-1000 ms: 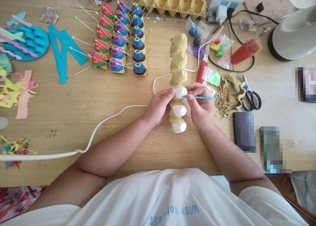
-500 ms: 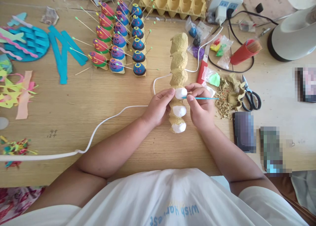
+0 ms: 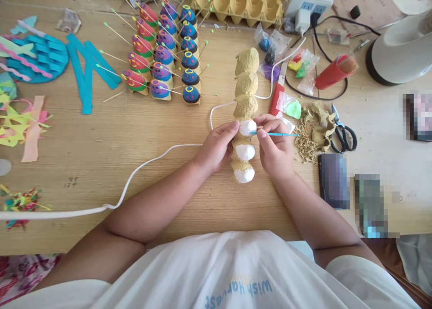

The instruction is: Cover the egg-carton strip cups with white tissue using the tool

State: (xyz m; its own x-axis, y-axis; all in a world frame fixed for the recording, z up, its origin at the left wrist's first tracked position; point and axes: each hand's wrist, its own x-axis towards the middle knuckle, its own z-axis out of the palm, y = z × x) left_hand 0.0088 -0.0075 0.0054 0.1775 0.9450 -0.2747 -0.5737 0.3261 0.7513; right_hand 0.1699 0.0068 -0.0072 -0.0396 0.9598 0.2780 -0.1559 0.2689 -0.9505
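Note:
A strip of egg carton cups [image 3: 246, 84] runs away from me, its several bumps facing up. White clay [image 3: 245, 152] covers the three bumps nearest me; the farther ones are bare tan pulp. My left hand [image 3: 218, 144] grips the strip's left side, thumb beside the third white bump, other fingers partly hidden underneath. My right hand [image 3: 275, 142] pinches a thin blue stick-like tool [image 3: 278, 134], whose tip touches the right edge of that bump. The other fingers of this hand curl along the strip's right side.
Painted egg-cup caterpillars [image 3: 162, 70] with pin-like feelers stand at back left. Scissors [image 3: 343, 131], carton scraps [image 3: 320, 126] and phones [image 3: 334, 180] lie right. A white cable [image 3: 148, 163] crosses the table. Behind are an egg tray [image 3: 239, 2] and a power strip [image 3: 308, 5].
The far end of the strip has shifted very slightly to the right. Both hands keep nearly the same place, and the tool's tip stays at the same white bump.

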